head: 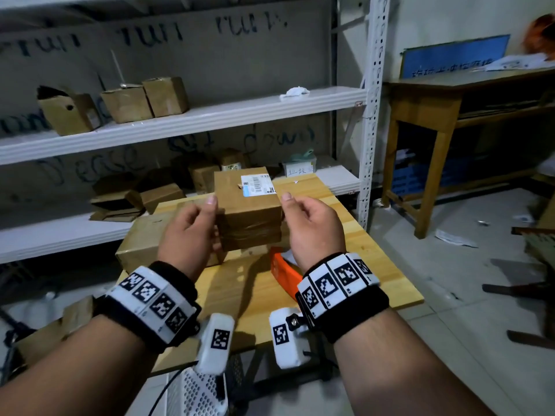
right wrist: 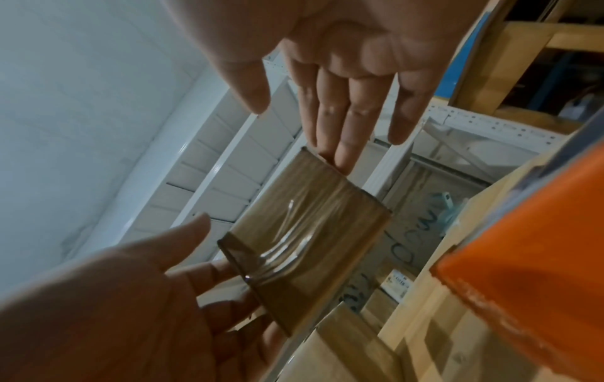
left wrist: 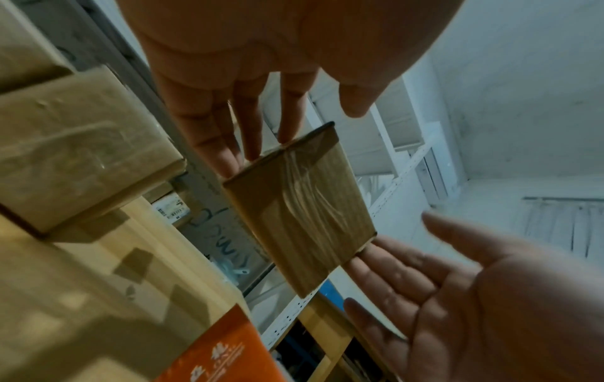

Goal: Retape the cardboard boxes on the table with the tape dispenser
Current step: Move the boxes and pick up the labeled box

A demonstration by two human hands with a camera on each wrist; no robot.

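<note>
A small brown cardboard box with a white shipping label on top is held up above the wooden table, between my two hands. My left hand presses its left end with straight fingers. My right hand presses the right end the same way, fingers straight and thumb free. The wrist views show wrinkled clear tape across the box's underside. The orange tape dispenser lies on the table under my right wrist, untouched. A larger flat box lies on the table at left.
A white metal shelf rack behind the table carries several more cardboard boxes on two levels. A wooden desk stands at the right across a strip of tiled floor. A white perforated object sits below the table's near edge.
</note>
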